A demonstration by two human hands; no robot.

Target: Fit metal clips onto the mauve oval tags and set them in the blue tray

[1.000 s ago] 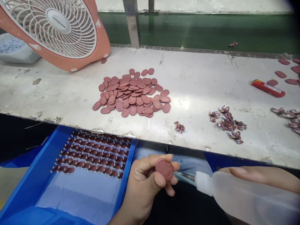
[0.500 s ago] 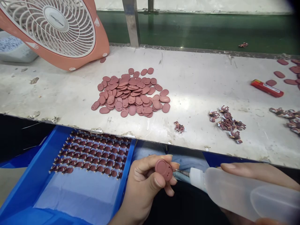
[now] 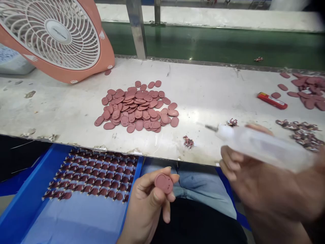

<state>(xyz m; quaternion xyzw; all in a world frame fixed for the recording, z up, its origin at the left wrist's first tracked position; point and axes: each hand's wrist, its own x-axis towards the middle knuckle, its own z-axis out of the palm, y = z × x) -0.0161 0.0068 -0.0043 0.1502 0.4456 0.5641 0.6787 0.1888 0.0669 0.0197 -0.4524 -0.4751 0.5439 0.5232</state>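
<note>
Between the thumb and fingers of my left hand [image 3: 149,203] is a reddish-brown oval base [image 3: 164,183] with small holes at one end, held in front of my lap. My right hand [image 3: 274,189], blurred by motion, grips a translucent squeeze bottle [image 3: 266,144] with a thin metal needle tip pointing left, above the table's front edge. A single small horse figure [image 3: 188,142] lies on the table between the two hands. Another horse figure [image 3: 233,122] shows just behind the bottle, which hides whatever lies beneath it.
A heap of oval bases [image 3: 137,108] lies mid-table, beside an orange fan [image 3: 108,51]. A blue tray [image 3: 25,203] at lower left bears rows of figures on bases. Farther right are a red lighter [image 3: 272,100], more figures [image 3: 304,134] and bases [image 3: 311,88]. Behind runs a green belt [image 3: 208,47].
My right hand has lifted the bottle up and away from the base, over the table. My left hand still holds the base, a little further left in view. The camera view has shifted.
</note>
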